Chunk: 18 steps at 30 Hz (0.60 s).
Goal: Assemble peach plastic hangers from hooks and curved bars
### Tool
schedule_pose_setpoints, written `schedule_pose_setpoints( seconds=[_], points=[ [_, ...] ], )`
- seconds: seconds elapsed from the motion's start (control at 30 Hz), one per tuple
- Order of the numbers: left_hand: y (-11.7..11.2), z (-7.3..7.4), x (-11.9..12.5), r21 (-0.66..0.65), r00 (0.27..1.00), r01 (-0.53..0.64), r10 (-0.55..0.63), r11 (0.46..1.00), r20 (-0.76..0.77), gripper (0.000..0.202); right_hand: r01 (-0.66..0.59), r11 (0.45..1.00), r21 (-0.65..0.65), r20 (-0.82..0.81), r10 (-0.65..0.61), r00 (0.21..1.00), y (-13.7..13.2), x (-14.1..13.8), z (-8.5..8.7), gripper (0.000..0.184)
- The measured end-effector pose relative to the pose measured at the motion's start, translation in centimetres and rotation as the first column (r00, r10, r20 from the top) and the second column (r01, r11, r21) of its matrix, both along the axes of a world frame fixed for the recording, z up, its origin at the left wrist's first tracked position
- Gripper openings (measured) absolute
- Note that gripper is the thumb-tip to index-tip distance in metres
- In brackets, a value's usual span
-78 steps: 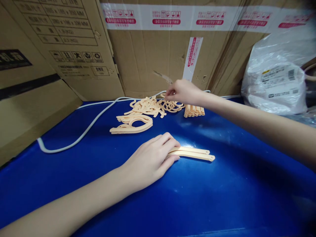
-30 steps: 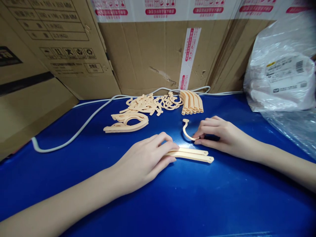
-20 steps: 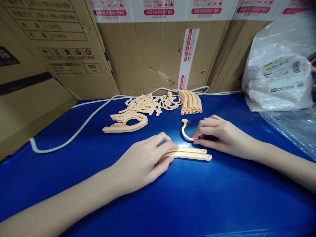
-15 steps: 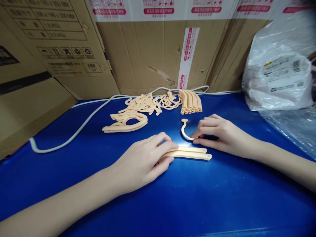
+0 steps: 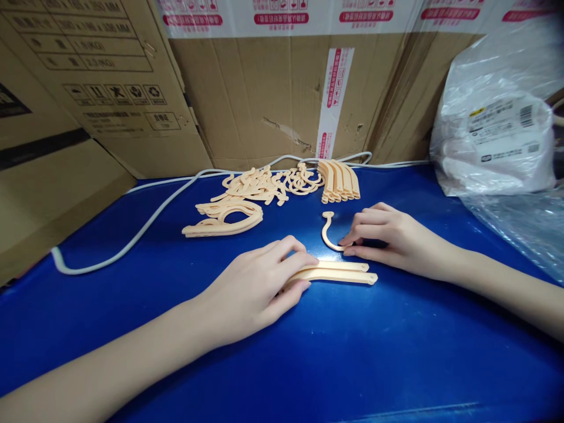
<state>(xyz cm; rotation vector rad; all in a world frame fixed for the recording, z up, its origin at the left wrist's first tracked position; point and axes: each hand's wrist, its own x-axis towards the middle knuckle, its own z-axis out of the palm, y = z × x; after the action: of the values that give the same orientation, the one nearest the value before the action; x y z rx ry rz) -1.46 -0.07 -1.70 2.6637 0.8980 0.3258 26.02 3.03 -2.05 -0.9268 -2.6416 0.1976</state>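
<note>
My left hand (image 5: 268, 285) grips two cream hanger arms (image 5: 339, 273) that lie side by side, their straight ends reaching right; its fingers cover the other ends. Between the fingertips of my right hand (image 5: 383, 238) is a cream hanger hook (image 5: 326, 232), low over the blue surface just behind those arms. The hook curves out to the left, its flat-headed end farthest back, while the end in the fingers is hidden. Behind the right hand stands a neat row of more hanger arms (image 5: 339, 181).
Loose hooks (image 5: 304, 179) and other cream parts (image 5: 253, 185) are heaped at the back of the blue surface (image 5: 330, 364). In front of them lie folded hangers (image 5: 224, 218). A white cable (image 5: 145, 220) runs along cardboard boxes (image 5: 264, 94); a plastic-wrapped bundle (image 5: 497, 129) sits at right.
Both hands keep the same holds and almost the same places. The whole view has shifted very slightly.
</note>
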Motion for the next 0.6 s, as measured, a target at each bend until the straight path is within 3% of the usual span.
schedule_pose_setpoints(
  seconds=[0.13,0.37,0.5,0.6],
  points=[
    [0.0,-0.1,0.0,0.003,1.000,0.000,0.000,1.000,0.000,0.029,0.003,1.000,0.023,0.006,-0.003,1.000,-0.2,-0.2,0.3,0.024],
    [-0.1,1.1,-0.2,0.063,1.000,0.004,-0.003,0.998,-0.024,0.032,0.172,0.971,0.166,-0.015,-0.172,0.985,-0.6,0.1,0.8,0.024],
    [1.6,2.8,-0.8,0.269,0.989,-0.115,0.134,0.956,-0.053,0.037,0.201,0.964,0.173,0.053,-0.213,0.976,-0.1,0.7,0.8,0.024],
    [4.5,3.9,-1.7,0.425,0.947,-0.233,0.303,0.875,-0.105,0.038,0.203,0.964,0.171,0.068,-0.217,0.974,0.2,1.0,0.8,0.026]
  ],
)
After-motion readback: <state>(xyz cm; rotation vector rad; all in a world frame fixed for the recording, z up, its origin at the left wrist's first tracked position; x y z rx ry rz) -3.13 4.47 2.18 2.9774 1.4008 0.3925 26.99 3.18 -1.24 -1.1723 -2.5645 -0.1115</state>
